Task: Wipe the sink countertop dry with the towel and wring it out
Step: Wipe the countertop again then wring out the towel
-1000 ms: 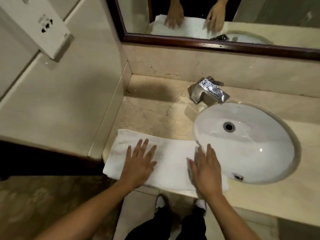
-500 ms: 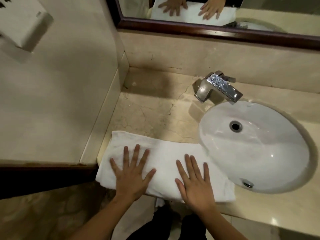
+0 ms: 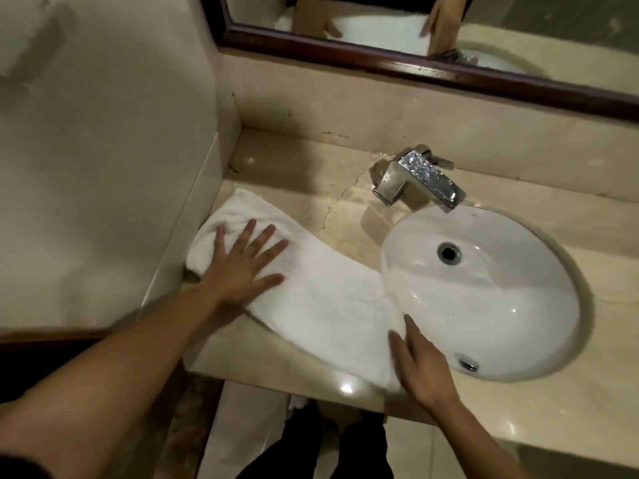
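A long white towel [image 3: 321,288] lies flat on the beige marble countertop [image 3: 311,198], slanting from the left wall down toward the front edge beside the sink. My left hand [image 3: 242,261] presses its far left end with fingers spread and straight. My right hand [image 3: 418,364] lies flat on the towel's near right end, at the rim of the white oval basin [image 3: 484,292]. The towel's right edge touches the basin rim.
A chrome faucet [image 3: 415,178] stands behind the basin. A tiled side wall [image 3: 103,167] closes the counter on the left, and a dark-framed mirror [image 3: 415,67] runs along the back wall. The counter's front edge drops to the floor, where my legs show.
Both hands have pushed the towel away from the front edge. Its left end has slid toward the back along the wall, so the towel now lies slanted; the right hand has shifted right, to the basin rim.
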Tool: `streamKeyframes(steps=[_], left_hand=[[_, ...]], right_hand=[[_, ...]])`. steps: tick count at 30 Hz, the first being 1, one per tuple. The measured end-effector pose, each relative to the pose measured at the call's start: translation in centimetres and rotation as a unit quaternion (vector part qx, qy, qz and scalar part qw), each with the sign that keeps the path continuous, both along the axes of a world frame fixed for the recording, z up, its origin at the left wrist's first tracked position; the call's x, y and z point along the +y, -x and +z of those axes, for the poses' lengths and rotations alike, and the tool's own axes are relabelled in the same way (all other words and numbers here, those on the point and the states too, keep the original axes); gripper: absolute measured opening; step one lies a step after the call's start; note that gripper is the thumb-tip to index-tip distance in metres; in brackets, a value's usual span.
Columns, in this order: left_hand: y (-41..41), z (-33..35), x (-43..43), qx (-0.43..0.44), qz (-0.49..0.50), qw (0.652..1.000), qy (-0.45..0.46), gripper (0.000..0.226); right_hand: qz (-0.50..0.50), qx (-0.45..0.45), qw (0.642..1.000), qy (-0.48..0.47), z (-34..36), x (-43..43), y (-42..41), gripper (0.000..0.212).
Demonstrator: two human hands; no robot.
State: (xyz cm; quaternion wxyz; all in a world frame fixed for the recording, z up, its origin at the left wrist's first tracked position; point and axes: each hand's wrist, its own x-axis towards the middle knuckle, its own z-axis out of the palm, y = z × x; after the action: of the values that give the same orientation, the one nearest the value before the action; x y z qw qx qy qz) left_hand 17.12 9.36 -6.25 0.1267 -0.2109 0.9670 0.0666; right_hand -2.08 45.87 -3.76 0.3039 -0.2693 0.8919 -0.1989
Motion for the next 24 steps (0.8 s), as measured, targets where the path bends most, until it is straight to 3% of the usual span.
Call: streamKeyframes(steps=[2,5,7,9,10,12,15,18,20,22,24], left_hand=[[1.4,0.1,-1.6,-0.019,-0.026,0.999,-0.002,0.076],[1.9,0.7,0.5,0.018,-0.006,0.999,0.045,0.071],[1.5,1.4,5.6,0.108,-0.013,0.993,0.035,0.065],[1.0,1.9,12.5,0.181,-0.123,0.976,-0.017,0.053],[0.9,1.9,15.6,0.183,-0.188,0.965,-0.031,0.047],[1.5,1.4,20.0,0.145,-0.235,0.960,-0.038,0.045],[2.7,0.5,22.6,0.148,-0.178,0.972,-0.047,0.039],[3.0,0.1,23.3,0.210,-0.137,0.966,-0.057,0.024],[3.1,-0.2,23.7,0.235,-0.133,0.961,-0.054,0.027],[3.1,-0.4,23.8,0.233,-0.140,0.961,-0.043,0.035],[3.4,-0.6,24.1,0.257,-0.127,0.957,-0.041,0.028]], right_hand=[[0.022,0.015,0.999,0.027,0.2,0.1,-0.7,0.060],[-0.074,-0.021,0.994,0.079,0.9,-0.5,-0.4,0.044],[-0.138,-0.087,0.985,0.060,0.7,-1.8,1.9,0.062],[-0.192,-0.222,0.955,0.054,0.4,-3.3,4.3,0.084],[-0.199,-0.261,0.943,0.055,-0.1,-4.0,5.3,0.090],[-0.181,-0.277,0.943,0.049,-0.6,-4.7,6.5,0.080],[-0.164,-0.311,0.935,0.051,-0.1,-5.2,6.8,0.050],[-0.148,-0.378,0.914,0.023,0.5,-5.5,6.8,0.035],[-0.156,-0.397,0.904,0.028,0.3,-5.8,6.8,0.026],[-0.162,-0.386,0.908,0.028,0.2,-6.2,6.8,0.024],[-0.168,-0.379,0.910,0.023,0.2,-6.2,7.2,0.032]])
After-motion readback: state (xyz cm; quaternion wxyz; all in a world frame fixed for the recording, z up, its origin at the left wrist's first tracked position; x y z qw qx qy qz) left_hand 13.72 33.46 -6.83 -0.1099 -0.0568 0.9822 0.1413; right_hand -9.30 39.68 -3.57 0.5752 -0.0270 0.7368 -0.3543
